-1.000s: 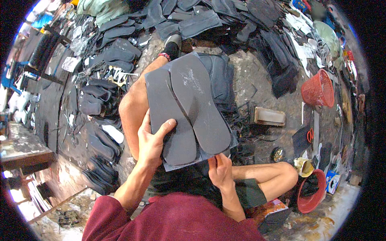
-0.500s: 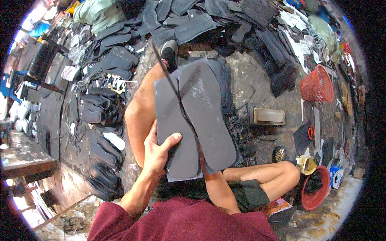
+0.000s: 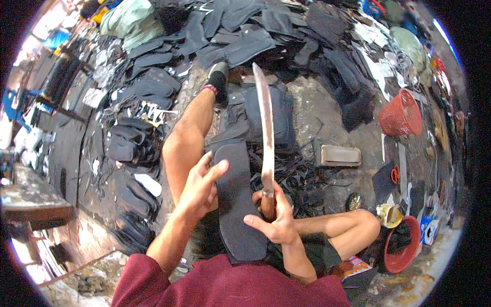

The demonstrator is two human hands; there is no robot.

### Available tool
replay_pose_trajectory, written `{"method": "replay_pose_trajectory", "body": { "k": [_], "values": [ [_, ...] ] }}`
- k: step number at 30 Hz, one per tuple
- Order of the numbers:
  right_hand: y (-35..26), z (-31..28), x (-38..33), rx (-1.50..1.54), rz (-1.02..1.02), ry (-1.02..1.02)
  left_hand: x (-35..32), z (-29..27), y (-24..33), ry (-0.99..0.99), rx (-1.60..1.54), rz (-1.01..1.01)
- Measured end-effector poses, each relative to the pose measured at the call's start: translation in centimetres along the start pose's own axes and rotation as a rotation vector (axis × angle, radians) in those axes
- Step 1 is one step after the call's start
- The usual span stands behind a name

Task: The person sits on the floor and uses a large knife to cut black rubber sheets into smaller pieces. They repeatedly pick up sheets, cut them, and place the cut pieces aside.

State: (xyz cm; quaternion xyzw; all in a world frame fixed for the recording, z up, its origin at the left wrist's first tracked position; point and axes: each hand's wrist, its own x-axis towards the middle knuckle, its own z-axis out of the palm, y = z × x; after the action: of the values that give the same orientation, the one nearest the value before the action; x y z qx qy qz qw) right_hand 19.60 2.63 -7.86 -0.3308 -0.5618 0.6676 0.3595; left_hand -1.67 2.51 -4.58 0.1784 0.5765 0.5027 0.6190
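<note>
A long knife with a curved steel blade (image 3: 267,117) points away from me, and my right hand (image 3: 279,220) is closed around its wooden handle (image 3: 267,206). Left of the knife a dark grey foam shoe sole (image 3: 238,199) lies lengthwise over my lap, its near end by my shirt. My right thumb reaches over to the sole's right edge. At its left edge is my left hand (image 3: 197,189), thumb and fingers apart; the thumb tip overlaps the sole's edge. Whether it touches the sole I cannot tell. Beyond lies a stack of dark sheets (image 3: 271,112) between my legs.
Black offcuts (image 3: 302,179) litter the floor near my right knee. A pale rectangular block (image 3: 340,155) sits beyond them. To the right stand a red basket (image 3: 400,113), orange scissors (image 3: 395,174) and a red tub (image 3: 402,245). Cut soles (image 3: 138,197) are piled at left.
The pale grey sheet with two sole shapes is no longer in my left hand; one dark sole shows instead. The knife has swung right and upright, and my right hand has come into view.
</note>
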Motion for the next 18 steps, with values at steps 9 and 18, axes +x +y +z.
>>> {"method": "replay_pose_trajectory", "body": {
  "k": [9, 18],
  "values": [
    [2.0, -1.0, -2.8, -0.410, -0.262, 0.153, -1.9, -4.2, 4.5, -0.192, -0.240, -0.134],
    [6.0, -0.9, -8.7, -0.631, -0.120, 0.063, -2.6, -4.9, 1.7, -0.130, -0.323, -0.211]
  ]
}}
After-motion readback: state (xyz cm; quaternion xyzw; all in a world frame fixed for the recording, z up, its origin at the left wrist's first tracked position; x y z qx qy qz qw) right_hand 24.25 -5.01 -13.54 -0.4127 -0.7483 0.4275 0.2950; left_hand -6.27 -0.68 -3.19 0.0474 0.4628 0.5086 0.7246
